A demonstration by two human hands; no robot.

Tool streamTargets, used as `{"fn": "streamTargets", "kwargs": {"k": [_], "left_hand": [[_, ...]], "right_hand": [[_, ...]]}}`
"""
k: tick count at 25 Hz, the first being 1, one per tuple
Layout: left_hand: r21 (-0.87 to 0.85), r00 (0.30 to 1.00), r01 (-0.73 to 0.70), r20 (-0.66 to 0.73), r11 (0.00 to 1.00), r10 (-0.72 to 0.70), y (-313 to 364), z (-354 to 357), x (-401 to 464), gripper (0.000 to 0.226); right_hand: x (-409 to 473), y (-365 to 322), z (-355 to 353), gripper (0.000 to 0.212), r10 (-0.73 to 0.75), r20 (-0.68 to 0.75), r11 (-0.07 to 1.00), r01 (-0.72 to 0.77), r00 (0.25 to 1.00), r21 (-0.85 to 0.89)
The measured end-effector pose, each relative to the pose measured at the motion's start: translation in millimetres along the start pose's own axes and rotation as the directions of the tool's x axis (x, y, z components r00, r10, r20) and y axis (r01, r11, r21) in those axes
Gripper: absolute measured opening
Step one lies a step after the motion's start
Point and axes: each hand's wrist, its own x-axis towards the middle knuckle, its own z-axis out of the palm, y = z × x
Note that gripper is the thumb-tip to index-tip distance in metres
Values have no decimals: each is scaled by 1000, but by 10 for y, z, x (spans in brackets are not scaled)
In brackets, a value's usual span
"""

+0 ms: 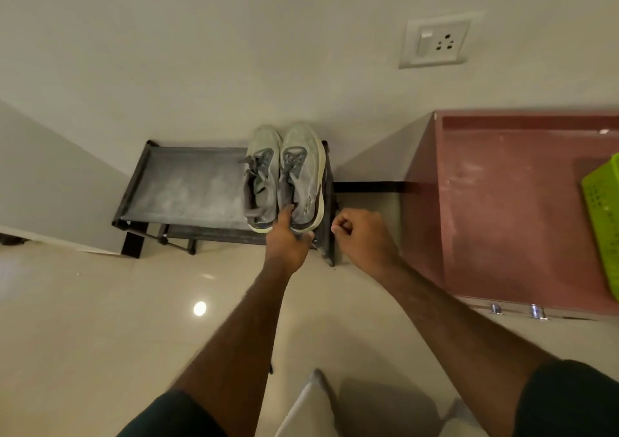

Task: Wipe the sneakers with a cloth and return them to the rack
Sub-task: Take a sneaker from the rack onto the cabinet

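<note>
Two pale grey-green sneakers (286, 175) stand side by side, toes toward the wall, on the right end of a dark shoe rack (187, 185). My left hand (288, 235) grips the heel of the right sneaker (306, 172), a finger inside its collar and the thumb under the heel. My right hand (360, 235) hovers just right of the rack with its fingers curled, holding nothing that I can see. No cloth is in view.
A reddish-brown cabinet top (522, 202) stands to the right with a green plastic basket (604, 215) on it. A wall socket (437, 41) is above. Glossy beige floor tiles (100, 319) spread in front of the rack.
</note>
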Motion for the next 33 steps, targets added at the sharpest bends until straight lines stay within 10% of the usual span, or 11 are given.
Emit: {"fn": "streamTargets", "kwargs": {"k": [6, 17, 33], "left_hand": [[20, 913, -148, -381, 989, 144, -235, 413, 339, 24], [-86, 624, -715, -526, 693, 578, 348, 1314, -1480, 20], [-71, 760, -619, -304, 782, 574, 920, 2827, -1965, 21]], "right_hand": [[-178, 526, 222, 4, -77, -119, 996, 83, 990, 45], [-1435, 1241, -1034, 2, -305, -463, 948, 309, 832, -70], [-1972, 2539, -2081, 15, -2, -485, 998, -26, 874, -51]]}}
